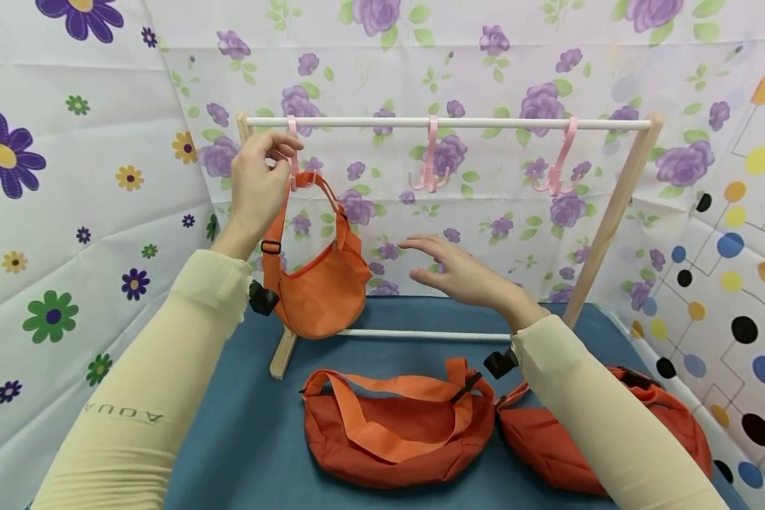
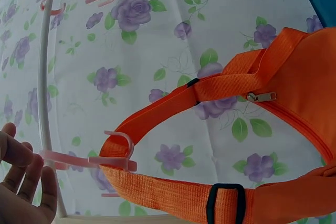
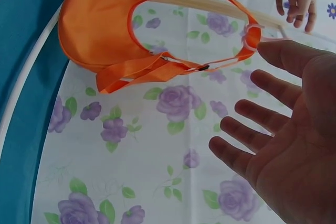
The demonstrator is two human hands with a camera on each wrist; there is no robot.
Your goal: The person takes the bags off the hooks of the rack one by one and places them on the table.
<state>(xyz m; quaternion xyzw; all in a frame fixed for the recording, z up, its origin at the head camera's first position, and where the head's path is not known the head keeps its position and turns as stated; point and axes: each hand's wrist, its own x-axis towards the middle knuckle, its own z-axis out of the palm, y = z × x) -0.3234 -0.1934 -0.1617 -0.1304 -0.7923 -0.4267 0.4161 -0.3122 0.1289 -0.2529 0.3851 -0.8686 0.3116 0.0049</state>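
An orange bag hangs by its strap from the left pink hook on the white rail. Beside the top of that hook is my left hand, its fingers loosely bent and not wrapped round anything. In the left wrist view its fingertips come right up to the hook's stem. My right hand is held in the air to the right of the bag, fingers spread and palm bare in the right wrist view. The strap's black buckle sits below the hook.
Two more pink hooks, a middle one and a right one, hang from the white rail. A red-orange bag lies on the blue tabletop, with another red bag to its right, partly behind my right forearm. Wooden posts hold the rail.
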